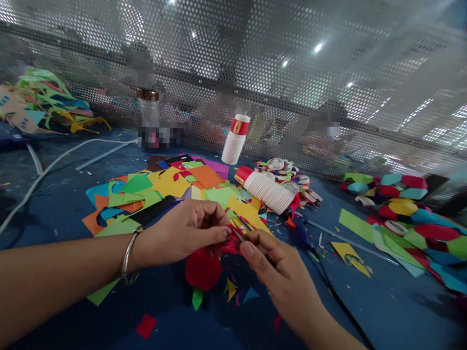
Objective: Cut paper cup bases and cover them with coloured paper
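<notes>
My left hand, a silver bangle at its wrist, is closed in a pinch on a small red paper piece, mostly covered by the fingertips. Opposite it, my right hand grips scissors whose thin metal blades point toward the left fingertips. The handles are hidden in the palm. Just under my left hand is a round red paper shape with a green paper leaf at its lower edge; whether the left fingers touch it I cannot tell. Small paper scraps lie below the hands.
Coloured paper sheets are heaped beyond my hands. One stack of paper cups stands upright; another stack lies on its side. A blue glue gun trails a black cord at right. Paper crafts lie far right, before a perforated metal screen.
</notes>
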Tool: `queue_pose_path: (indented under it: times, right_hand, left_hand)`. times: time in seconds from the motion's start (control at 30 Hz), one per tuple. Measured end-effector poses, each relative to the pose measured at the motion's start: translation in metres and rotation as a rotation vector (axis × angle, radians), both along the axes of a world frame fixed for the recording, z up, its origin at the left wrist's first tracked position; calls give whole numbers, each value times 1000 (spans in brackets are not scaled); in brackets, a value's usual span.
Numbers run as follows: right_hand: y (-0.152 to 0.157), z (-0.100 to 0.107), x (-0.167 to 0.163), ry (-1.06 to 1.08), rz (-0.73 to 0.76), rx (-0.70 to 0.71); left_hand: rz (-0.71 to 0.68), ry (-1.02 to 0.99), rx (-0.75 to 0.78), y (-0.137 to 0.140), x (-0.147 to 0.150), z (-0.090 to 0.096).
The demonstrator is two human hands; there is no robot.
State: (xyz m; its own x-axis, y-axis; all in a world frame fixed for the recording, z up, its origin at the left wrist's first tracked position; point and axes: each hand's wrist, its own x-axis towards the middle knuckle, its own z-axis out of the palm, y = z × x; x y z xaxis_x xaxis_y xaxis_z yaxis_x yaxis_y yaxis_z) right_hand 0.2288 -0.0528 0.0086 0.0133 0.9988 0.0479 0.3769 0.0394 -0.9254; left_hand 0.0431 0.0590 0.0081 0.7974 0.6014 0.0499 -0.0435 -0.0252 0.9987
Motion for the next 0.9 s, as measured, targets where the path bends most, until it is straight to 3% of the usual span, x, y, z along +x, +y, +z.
queue_pose_path:
  times: [0.63,0.9]
  right_hand:
    - [-3,3,-1,-113,37,28]
    - [-6,5,0,-182,23,51]
  left_hand:
    - [-24,68,-11,-2,1,8]
    - [-45,-33,-159,-4,1,4]
